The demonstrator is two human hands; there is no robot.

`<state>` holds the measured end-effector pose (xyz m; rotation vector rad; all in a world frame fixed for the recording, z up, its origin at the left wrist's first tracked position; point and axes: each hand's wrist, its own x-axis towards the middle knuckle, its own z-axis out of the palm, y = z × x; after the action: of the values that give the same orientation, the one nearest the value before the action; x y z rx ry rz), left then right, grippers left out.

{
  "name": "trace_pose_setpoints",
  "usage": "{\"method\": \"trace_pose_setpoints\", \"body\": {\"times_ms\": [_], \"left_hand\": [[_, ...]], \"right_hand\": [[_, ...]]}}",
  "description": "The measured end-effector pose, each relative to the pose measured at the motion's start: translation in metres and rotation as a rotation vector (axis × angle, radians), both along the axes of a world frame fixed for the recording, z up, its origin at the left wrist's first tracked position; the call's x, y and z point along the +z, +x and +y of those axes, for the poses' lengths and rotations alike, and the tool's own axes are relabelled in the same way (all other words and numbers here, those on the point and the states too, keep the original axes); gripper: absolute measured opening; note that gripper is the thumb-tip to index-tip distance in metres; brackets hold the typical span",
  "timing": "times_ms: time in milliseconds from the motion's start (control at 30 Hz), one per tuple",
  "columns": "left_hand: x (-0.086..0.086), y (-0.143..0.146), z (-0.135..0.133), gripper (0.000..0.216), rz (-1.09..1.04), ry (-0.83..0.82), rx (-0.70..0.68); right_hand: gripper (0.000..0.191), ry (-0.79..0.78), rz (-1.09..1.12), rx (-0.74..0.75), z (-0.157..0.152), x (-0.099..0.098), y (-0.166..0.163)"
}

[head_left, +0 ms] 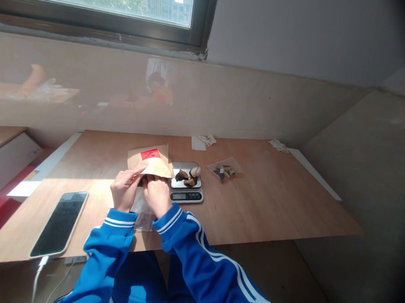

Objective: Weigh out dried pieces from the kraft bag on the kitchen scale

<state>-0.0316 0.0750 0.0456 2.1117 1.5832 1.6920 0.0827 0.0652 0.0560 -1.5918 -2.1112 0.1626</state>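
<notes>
A brown kraft paper bag [136,160] with a red label [150,154] lies tilted on the table, its mouth towards me. My left hand [125,188] pinches the bag's near edge. My right hand [157,193] reaches into the mouth of the bag, so its fingertips are hidden and I cannot see what they touch. Just right of it stands a digital kitchen scale [186,195]. Several dried brown pieces [182,174], one of them paler and rounder [195,171], rest on its plate. Under my wrists lies a clear plastic bag [145,219].
A clear zip bag [224,170] with dark and tan dried pieces lies right of the scale. At the left front is a phone [61,223] with a white charging cable [38,276]. Crumpled tissues [207,140] and white paper [198,144] lie by the wall.
</notes>
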Motion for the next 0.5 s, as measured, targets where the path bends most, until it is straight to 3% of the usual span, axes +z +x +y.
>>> {"method": "trace_pose_setpoints", "body": {"times_ms": [333, 500], "left_hand": [[-0.005, -0.01, -0.003, 0.022, 0.021, -0.03, 0.007], [-0.007, -0.013, -0.003, 0.023, 0.094, -0.017, 0.01]], "right_hand": [[0.021, -0.019, -0.051, 0.053, -0.02, -0.023, 0.003], [0.02, 0.043, 0.102, 0.1, -0.027, -0.026, 0.01]]}}
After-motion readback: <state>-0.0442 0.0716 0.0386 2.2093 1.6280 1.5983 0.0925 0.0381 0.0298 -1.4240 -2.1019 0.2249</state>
